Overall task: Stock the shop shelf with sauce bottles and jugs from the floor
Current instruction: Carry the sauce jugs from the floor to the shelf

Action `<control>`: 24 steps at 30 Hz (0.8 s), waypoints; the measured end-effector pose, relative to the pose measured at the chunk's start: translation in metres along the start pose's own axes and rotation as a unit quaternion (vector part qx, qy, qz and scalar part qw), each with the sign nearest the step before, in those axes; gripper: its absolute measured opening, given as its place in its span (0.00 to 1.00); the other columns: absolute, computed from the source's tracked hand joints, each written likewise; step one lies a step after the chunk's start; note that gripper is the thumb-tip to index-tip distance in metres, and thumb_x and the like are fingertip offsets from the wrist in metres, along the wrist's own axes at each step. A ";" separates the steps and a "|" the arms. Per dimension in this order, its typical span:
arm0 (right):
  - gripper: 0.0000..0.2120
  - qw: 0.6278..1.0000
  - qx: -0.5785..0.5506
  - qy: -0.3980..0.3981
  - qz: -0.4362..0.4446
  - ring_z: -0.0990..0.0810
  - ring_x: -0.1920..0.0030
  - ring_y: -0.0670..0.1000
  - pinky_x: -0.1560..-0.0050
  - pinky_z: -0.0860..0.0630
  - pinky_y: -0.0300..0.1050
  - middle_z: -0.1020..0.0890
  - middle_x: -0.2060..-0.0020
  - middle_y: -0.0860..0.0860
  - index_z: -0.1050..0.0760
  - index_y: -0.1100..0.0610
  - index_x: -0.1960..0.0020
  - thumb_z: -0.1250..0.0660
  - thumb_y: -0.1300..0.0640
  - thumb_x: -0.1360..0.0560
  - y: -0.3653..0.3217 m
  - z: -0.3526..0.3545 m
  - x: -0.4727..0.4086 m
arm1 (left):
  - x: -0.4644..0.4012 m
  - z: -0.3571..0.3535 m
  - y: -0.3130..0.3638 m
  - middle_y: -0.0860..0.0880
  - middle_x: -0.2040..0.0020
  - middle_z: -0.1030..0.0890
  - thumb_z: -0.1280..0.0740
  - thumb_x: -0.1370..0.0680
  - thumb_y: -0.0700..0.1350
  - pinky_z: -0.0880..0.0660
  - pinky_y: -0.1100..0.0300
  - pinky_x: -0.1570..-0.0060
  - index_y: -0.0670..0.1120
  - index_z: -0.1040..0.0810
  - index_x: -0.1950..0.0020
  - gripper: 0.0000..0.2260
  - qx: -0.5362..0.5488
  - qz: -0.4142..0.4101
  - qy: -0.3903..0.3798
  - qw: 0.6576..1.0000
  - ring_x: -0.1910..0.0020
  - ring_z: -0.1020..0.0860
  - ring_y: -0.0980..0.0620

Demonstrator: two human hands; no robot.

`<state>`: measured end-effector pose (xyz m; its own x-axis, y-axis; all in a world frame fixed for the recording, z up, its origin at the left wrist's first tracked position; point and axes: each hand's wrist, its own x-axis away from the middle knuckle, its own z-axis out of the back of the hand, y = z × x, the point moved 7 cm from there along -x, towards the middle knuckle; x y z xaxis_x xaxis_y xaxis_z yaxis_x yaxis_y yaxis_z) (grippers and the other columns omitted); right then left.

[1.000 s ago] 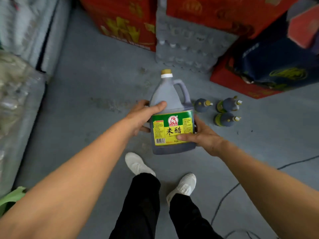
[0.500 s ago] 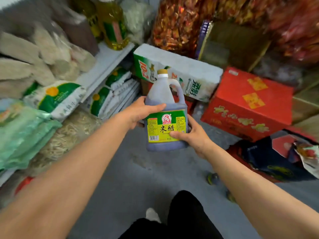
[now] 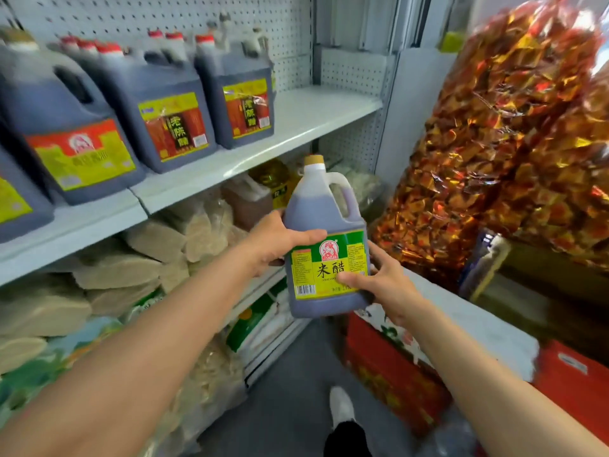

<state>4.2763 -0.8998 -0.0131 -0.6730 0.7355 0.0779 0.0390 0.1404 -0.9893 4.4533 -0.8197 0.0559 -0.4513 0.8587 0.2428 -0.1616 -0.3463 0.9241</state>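
Note:
I hold a dark vinegar jug (image 3: 324,206) with a yellow-green label, a yellow cap and a clear handle, upright at chest height in front of the shelving. My left hand (image 3: 273,240) grips its left shoulder, thumb across the top of the label. My right hand (image 3: 384,285) supports its lower right side, thumb on the label. The white shelf (image 3: 296,127) stands up and to the left, with bare board at its right end. Several dark jugs (image 3: 164,103) with red and yellow labels stand in a row on its left part.
Bags of dried noodles (image 3: 138,258) and rice sacks (image 3: 263,324) fill the lower shelves at left. A big bag of red-gold wrapped sweets (image 3: 504,143) bulges at right above red cartons (image 3: 389,367) and a white box (image 3: 478,331). My white shoe (image 3: 341,407) stands on the grey floor.
The view has swung up from the floor to the shelving. The jug came up with both hands, from near floor level to chest height, just below the white shelf.

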 end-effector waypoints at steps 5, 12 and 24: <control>0.31 0.999 -0.011 -0.050 0.016 0.15 0.45 0.58 0.46 0.18 0.52 0.14 0.47 0.55 0.25 0.56 0.35 0.21 0.65 0.37 -0.053 0.010 -0.170 | -0.135 0.046 0.069 0.51 0.44 0.17 0.19 0.33 0.50 0.21 0.56 0.57 0.48 0.25 0.36 0.29 0.009 -0.024 0.073 0.997 0.52 0.18 0.53; 0.25 0.995 0.003 -0.075 0.062 0.15 0.52 0.52 0.54 0.19 0.43 0.14 0.50 0.54 0.24 0.58 0.39 0.25 0.70 0.34 -0.139 0.025 -0.341 | -0.270 0.095 0.150 0.54 0.44 0.16 0.21 0.50 0.66 0.19 0.48 0.47 0.52 0.23 0.39 0.43 0.023 -0.084 0.190 0.978 0.48 0.17 0.52; 0.33 0.984 0.087 -0.083 0.129 0.20 0.40 0.59 0.40 0.21 0.55 0.16 0.43 0.56 0.24 0.53 0.35 0.18 0.62 0.37 -0.177 0.032 -0.492 | -0.379 0.120 0.206 0.46 0.34 0.23 0.22 0.33 0.53 0.24 0.45 0.40 0.51 0.41 0.25 0.42 -0.083 -0.121 0.268 0.952 0.38 0.23 0.42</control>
<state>4.5766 -1.3075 0.1198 -0.7693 0.6113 -0.1858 0.1073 -0.1631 -0.9808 4.6964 -1.1718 0.1898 -0.7590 0.6203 -0.1980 -0.4342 -0.2555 0.8638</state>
